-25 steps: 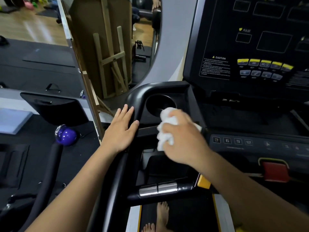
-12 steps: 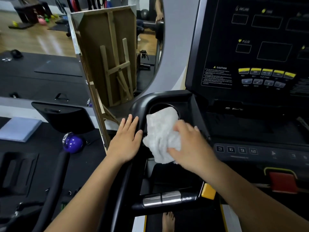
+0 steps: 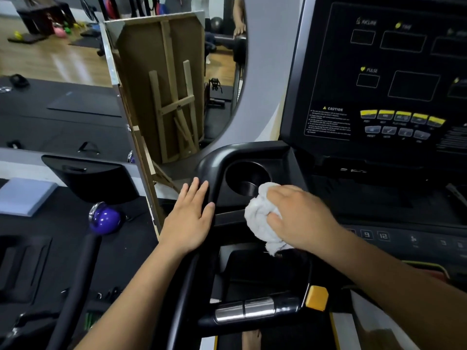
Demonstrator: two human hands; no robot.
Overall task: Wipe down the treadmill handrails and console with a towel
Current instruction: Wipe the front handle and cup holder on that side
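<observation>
My right hand [image 3: 299, 218] grips a bunched white towel [image 3: 260, 218] and presses it on the black console ledge just below the round cup holder [image 3: 246, 178]. My left hand [image 3: 190, 218] lies flat, fingers straight, on the curved black left handrail [image 3: 209, 160]. The dark console panel [image 3: 394, 79] with yellow and grey buttons rises at the right. A lower grip bar with silver pulse sensors [image 3: 243, 311] runs below my hands.
A mirror on a wooden easel frame [image 3: 164, 97] leans just left of the treadmill. A purple kettlebell [image 3: 104, 219] sits on the black floor mat at left. A speed key strip [image 3: 374, 234] and a red safety key lie right of the towel.
The towel was spread over the cup holder half a second ago; my right hand has bunched it and drawn it down and right to the ledge. My left hand stays on the handrail.
</observation>
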